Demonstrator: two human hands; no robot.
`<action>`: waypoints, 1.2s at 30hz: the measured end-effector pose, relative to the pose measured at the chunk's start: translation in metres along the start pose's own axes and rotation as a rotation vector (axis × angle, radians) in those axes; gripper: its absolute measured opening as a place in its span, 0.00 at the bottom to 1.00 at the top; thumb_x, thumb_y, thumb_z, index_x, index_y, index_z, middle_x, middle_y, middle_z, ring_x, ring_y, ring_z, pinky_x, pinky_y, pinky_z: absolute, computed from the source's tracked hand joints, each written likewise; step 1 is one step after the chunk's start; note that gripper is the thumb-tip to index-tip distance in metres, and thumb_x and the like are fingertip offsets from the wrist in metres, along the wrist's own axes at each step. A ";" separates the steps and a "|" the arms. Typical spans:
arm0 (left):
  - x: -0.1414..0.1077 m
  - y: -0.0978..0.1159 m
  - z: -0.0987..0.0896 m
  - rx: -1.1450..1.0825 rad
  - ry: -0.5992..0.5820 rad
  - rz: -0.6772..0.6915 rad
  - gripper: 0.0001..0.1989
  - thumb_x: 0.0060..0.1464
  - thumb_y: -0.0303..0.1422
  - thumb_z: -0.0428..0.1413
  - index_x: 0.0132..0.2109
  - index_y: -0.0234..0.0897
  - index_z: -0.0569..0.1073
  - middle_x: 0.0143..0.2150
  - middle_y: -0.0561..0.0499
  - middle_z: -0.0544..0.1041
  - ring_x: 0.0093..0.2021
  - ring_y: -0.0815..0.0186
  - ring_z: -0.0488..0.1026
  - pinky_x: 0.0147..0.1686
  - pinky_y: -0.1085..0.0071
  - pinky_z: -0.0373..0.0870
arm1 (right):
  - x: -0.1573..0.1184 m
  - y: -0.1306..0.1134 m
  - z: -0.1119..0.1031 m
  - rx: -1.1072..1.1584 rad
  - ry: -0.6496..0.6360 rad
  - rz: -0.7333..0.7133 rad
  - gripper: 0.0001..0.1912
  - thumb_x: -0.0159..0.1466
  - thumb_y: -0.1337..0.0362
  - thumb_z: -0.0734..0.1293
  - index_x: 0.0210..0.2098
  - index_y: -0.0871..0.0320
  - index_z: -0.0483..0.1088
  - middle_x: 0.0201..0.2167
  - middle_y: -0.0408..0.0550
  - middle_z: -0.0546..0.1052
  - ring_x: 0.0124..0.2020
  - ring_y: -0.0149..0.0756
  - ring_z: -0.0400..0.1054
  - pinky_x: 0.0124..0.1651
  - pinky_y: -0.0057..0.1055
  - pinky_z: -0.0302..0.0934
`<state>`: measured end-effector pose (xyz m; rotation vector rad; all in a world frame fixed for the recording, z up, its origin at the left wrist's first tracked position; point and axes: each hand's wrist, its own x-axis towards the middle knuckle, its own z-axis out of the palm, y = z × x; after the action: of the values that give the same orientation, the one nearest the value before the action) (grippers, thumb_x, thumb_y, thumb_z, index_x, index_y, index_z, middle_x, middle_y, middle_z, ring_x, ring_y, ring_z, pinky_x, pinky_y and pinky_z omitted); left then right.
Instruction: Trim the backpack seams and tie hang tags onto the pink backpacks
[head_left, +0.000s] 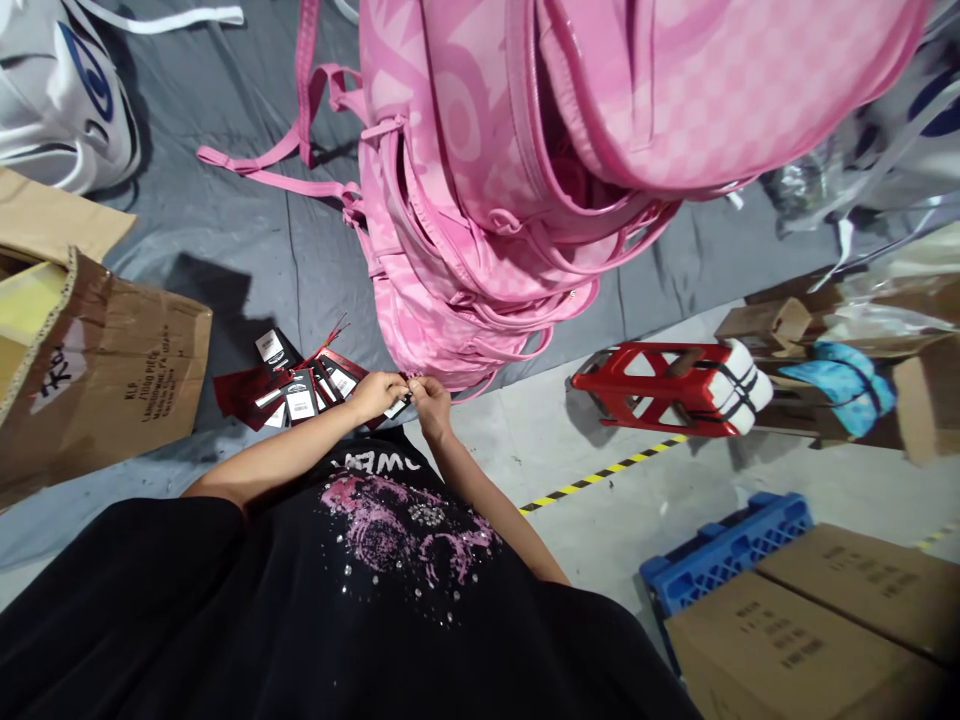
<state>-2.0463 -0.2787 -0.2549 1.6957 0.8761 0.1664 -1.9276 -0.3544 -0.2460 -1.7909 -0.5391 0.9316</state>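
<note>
My left hand (377, 395) and my right hand (430, 402) meet at the near edge of the grey-covered table, fingertips pinched together. Between them is a small black hang tag (397, 406) with a white label; its string is too small to make out. Left of my left hand lies a loose pile of black hang tags (301, 398) with white barcode labels and red strings, partly on dark red pieces. Just beyond my hands stands a row of pink backpacks (480, 250), patterned in checks, with straps hanging loose toward the left.
A cardboard box (142, 350) with open flaps stands at the left, a white bag (67, 100) behind it. On the floor to the right are a red stool (652, 388), a blue pallet (727, 550) and closed cartons (795, 640). Yellow-black tape (600, 475) crosses the floor.
</note>
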 end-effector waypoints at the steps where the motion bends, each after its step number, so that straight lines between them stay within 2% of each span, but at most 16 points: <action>1: 0.001 -0.001 0.001 -0.002 -0.006 -0.005 0.15 0.65 0.41 0.56 0.37 0.32 0.75 0.32 0.54 0.76 0.33 0.70 0.74 0.40 0.68 0.73 | 0.000 0.000 0.000 -0.008 -0.005 -0.009 0.15 0.51 0.50 0.69 0.25 0.56 0.70 0.18 0.38 0.67 0.23 0.30 0.59 0.30 0.30 0.57; 11: 0.002 -0.009 0.007 0.042 -0.008 -0.086 0.14 0.62 0.41 0.58 0.39 0.32 0.74 0.35 0.53 0.75 0.34 0.70 0.73 0.38 0.68 0.74 | -0.001 0.005 -0.003 -0.067 -0.057 -0.062 0.13 0.50 0.51 0.68 0.24 0.56 0.70 0.20 0.41 0.69 0.27 0.33 0.62 0.33 0.31 0.58; 18: 0.001 -0.004 0.005 0.066 -0.026 -0.071 0.13 0.62 0.40 0.59 0.38 0.32 0.74 0.33 0.54 0.75 0.34 0.69 0.73 0.39 0.68 0.74 | 0.000 0.007 -0.004 -0.059 -0.079 -0.046 0.15 0.50 0.50 0.68 0.23 0.55 0.68 0.20 0.41 0.70 0.25 0.33 0.61 0.32 0.31 0.60; 24: -0.005 0.005 0.003 0.120 0.096 -0.100 0.13 0.59 0.40 0.61 0.34 0.34 0.74 0.32 0.53 0.76 0.36 0.68 0.74 0.44 0.65 0.72 | 0.000 0.009 -0.003 -0.076 -0.051 -0.059 0.15 0.49 0.50 0.68 0.22 0.55 0.69 0.20 0.41 0.71 0.26 0.33 0.62 0.35 0.33 0.61; 26: -0.007 0.005 0.004 0.107 0.093 -0.104 0.13 0.60 0.40 0.60 0.35 0.33 0.74 0.33 0.53 0.76 0.36 0.68 0.74 0.43 0.65 0.72 | 0.000 0.009 -0.002 -0.083 -0.041 -0.062 0.14 0.49 0.51 0.68 0.22 0.55 0.69 0.21 0.42 0.72 0.27 0.33 0.63 0.36 0.33 0.61; 32: -0.013 0.002 0.006 0.032 -0.032 -0.105 0.15 0.66 0.41 0.55 0.41 0.31 0.75 0.33 0.53 0.76 0.32 0.71 0.74 0.37 0.69 0.75 | -0.002 0.009 0.000 -0.095 -0.010 -0.049 0.14 0.51 0.51 0.68 0.23 0.56 0.69 0.22 0.41 0.73 0.27 0.33 0.64 0.36 0.32 0.61; 36: -0.012 0.007 0.010 0.079 0.030 -0.165 0.14 0.65 0.41 0.56 0.44 0.32 0.74 0.39 0.50 0.77 0.38 0.68 0.76 0.42 0.65 0.76 | -0.002 0.009 -0.002 -0.099 -0.015 -0.039 0.14 0.50 0.51 0.69 0.24 0.56 0.71 0.22 0.41 0.74 0.28 0.33 0.64 0.36 0.32 0.61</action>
<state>-2.0469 -0.2942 -0.2483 1.6886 1.0519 0.0458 -1.9275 -0.3604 -0.2529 -1.8569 -0.6368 0.9055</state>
